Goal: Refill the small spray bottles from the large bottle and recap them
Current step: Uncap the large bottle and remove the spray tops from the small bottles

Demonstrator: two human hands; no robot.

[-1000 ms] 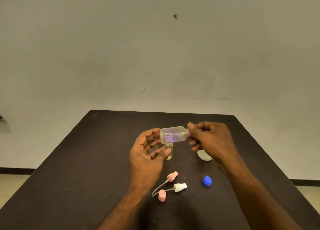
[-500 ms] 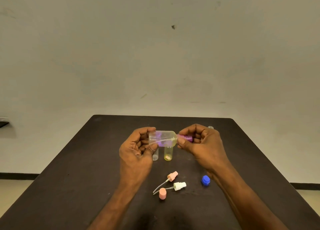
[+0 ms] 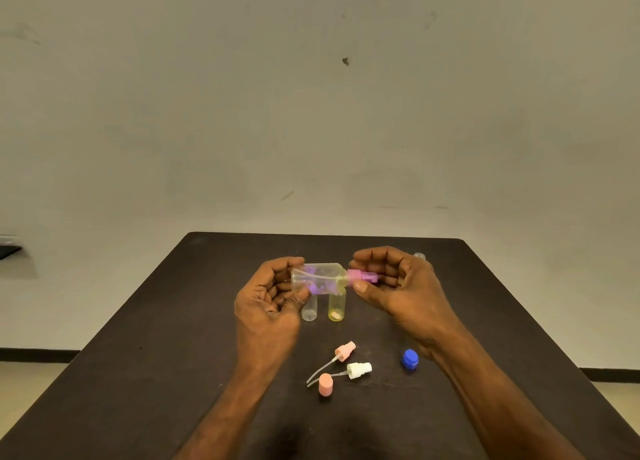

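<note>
- Above the table point(image 3: 180, 321), left hand point(image 3: 268, 304) fingers point(image 3: 282, 286) curl round the base of a clear spray bottle point(image 3: 318, 279) held sideways; right hand point(image 3: 398, 286) fingers pinch its pink spray cap point(image 3: 362, 277)
- Just below the bottle stand a clear vial point(image 3: 309, 311) and a yellow vial point(image 3: 336, 308)
- Nearer than the vials lie two loose spray heads point(image 3: 346, 351), a pink cap point(image 3: 325, 385) and a blue cap point(image 3: 410, 359)

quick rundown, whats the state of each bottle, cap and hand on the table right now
clear spray bottle: held on its side, pink spray head on its neck
left hand: grips the bottle's body
right hand: pinches the pink spray head
clear vial: upright, uncapped
yellow vial: upright, uncapped
peach sprayer: loose, lying down
white sprayer: loose, lying down
peach cap: off, standing
blue cap: off
</note>
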